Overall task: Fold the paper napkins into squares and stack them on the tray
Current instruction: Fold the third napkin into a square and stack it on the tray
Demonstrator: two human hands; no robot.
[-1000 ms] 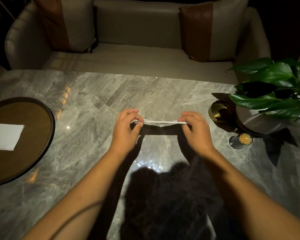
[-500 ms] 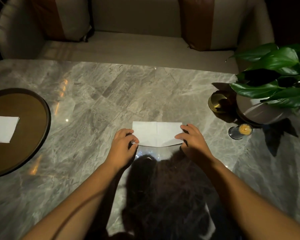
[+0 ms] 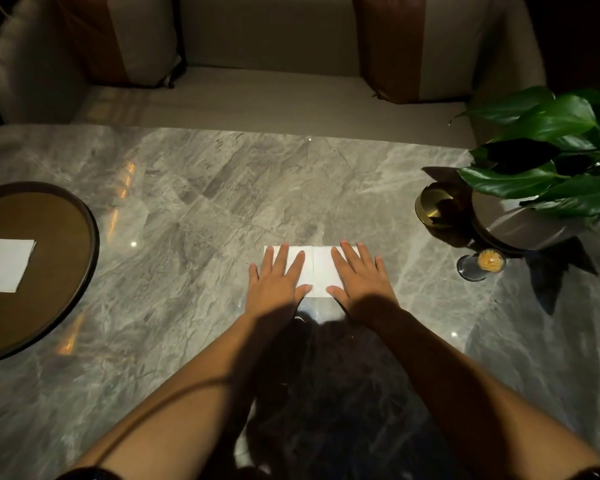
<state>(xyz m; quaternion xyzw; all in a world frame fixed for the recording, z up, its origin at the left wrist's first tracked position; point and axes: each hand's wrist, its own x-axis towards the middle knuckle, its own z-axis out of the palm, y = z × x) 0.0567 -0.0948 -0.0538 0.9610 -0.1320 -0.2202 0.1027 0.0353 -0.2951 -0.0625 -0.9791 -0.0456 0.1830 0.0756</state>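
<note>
One half-folded napkin [image 3: 317, 271] lies flat on the marble table [image 3: 194, 209], its long axis running nine to three o'clock with a centre crease across it. Left hand [image 3: 276, 284] and right hand [image 3: 361, 282] press on its two halves, fingers spread, gripping nothing, equally near. Well off at nine o'clock, the tray [image 3: 84, 271] holds one folded square [image 3: 4, 265].

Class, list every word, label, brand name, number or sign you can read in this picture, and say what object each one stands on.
None: no readable text shows anywhere.
Napkin under the hands: plain white, only a centre crease.
Folded napkin on the tray: blank.
Small glass of toothpicks: no label visible.
Gold dish and plant pot: no markings visible, though both stand in dim light.
</note>
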